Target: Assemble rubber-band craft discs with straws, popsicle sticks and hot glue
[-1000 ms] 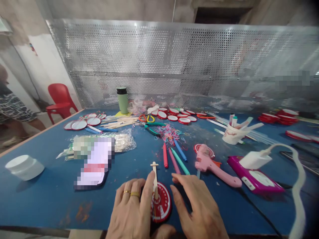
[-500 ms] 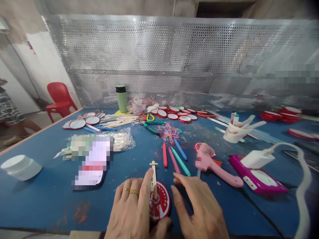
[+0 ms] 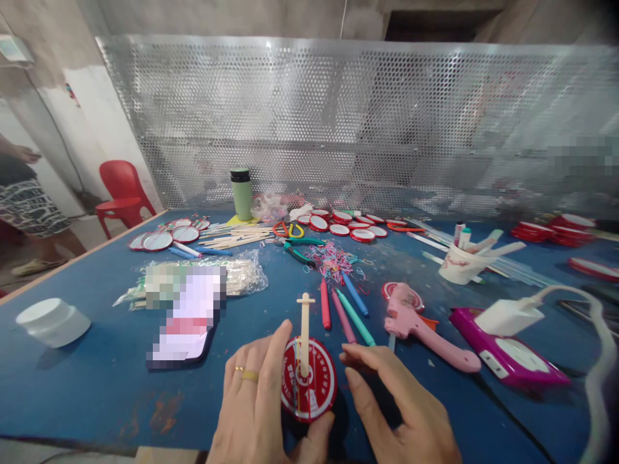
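A red round tin lid [image 3: 316,403] with white lettering sits before me. From its middle a wooden craft stick [image 3: 304,332] rises, with a short crosspiece near its top. My left hand [image 3: 261,393], two rings on it, grips the lid, fingers along its left side and thumb at its near edge. Just right of the lid, my right hand [image 3: 401,403] hovers with thumb and forefinger apart and nothing visible between them. Beyond it are a red marker [image 3: 325,306], several other markers, and a pink glue gun [image 3: 420,332] lying on another red lid.
A purple power strip [image 3: 507,351] with a white plug lies right, its cable curving down. A paper cup [image 3: 461,261] holds sticks and pens. Pliers [image 3: 300,251], rubber bands [image 3: 336,258], a phone [image 3: 191,316] and a white jar [image 3: 53,322] are around. A person [image 3: 29,200] stands far left.
My left forefinger has drawn back from the stick, which now stands in full view. My right hand stays beside the lid, and the view has shifted slightly.
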### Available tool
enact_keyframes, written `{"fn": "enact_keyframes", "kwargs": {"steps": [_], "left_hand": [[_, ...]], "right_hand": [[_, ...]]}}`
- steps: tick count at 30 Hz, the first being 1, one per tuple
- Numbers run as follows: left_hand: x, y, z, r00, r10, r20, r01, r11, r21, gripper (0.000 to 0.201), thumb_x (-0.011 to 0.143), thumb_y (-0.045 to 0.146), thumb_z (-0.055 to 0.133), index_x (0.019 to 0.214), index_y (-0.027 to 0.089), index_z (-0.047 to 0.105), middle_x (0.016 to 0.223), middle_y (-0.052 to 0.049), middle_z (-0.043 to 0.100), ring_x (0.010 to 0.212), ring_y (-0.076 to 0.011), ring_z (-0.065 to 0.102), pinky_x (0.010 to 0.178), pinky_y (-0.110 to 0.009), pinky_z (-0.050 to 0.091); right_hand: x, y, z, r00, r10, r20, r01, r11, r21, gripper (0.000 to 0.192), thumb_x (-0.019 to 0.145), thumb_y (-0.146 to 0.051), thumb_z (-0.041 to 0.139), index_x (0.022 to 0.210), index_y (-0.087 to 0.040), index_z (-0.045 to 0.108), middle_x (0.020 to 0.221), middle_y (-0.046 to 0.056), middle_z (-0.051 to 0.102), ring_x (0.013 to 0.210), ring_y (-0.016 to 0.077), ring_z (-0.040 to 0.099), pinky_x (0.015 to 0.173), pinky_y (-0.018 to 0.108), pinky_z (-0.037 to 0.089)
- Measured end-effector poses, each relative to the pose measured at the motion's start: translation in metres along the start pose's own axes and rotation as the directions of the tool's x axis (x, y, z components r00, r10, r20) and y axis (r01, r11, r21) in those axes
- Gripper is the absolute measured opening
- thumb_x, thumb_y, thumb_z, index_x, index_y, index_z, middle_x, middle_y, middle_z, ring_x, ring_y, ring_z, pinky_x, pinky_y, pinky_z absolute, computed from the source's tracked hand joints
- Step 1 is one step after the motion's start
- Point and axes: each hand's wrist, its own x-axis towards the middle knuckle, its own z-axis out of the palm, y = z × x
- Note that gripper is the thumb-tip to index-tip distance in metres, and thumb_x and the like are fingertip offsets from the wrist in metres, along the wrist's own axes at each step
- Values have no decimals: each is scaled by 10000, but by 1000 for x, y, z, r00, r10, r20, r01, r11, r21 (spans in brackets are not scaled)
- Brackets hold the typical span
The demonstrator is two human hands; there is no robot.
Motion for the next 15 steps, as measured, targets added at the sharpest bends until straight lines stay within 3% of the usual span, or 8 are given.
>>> {"fn": "enact_keyframes", "kwargs": {"steps": [3,6,9,11,15], "left_hand": [[6,0,-10,999,9,-47,-11,999,-38,847,756,357,656,1462,140,242,1179,-177,615,1059,-306,606,844,-442,517],[16,5,-18,998,-51,-42,46,992,-114,780,762,388,643,1444,200,315,1155,-137,648,1037,-310,635,839,-448,538],[24,11,-21,996,-84,3,84,984,-156,592,801,393,601,1366,303,449,1014,-54,708,958,-284,673,741,-407,582],[27,14,-21,995,-99,20,101,982,-160,539,810,420,600,1328,310,500,886,-33,718,898,-280,689,650,-390,595],[28,17,-20,992,-117,41,123,966,-228,596,781,504,638,1319,277,520,755,-39,693,841,-306,697,589,-422,605]], "right_hand": [[4,-6,-4,972,200,125,-229,925,304,194,929,-304,534,1090,-245,625,1048,63,704,918,202,699,771,278,590],[9,-15,-2,940,217,265,-330,778,535,352,977,-419,400,1208,-230,587,1045,111,707,913,232,706,754,354,602],[11,-21,5,939,161,304,-312,767,561,489,972,-526,326,1228,-212,600,881,117,720,832,247,713,663,384,601],[11,-22,9,941,135,311,-296,775,559,551,945,-600,321,1167,-216,646,762,98,706,761,248,712,586,367,589],[10,-21,15,899,128,418,-394,652,648,639,888,-701,317,1059,-214,693,669,86,678,652,247,700,509,350,564]]}}
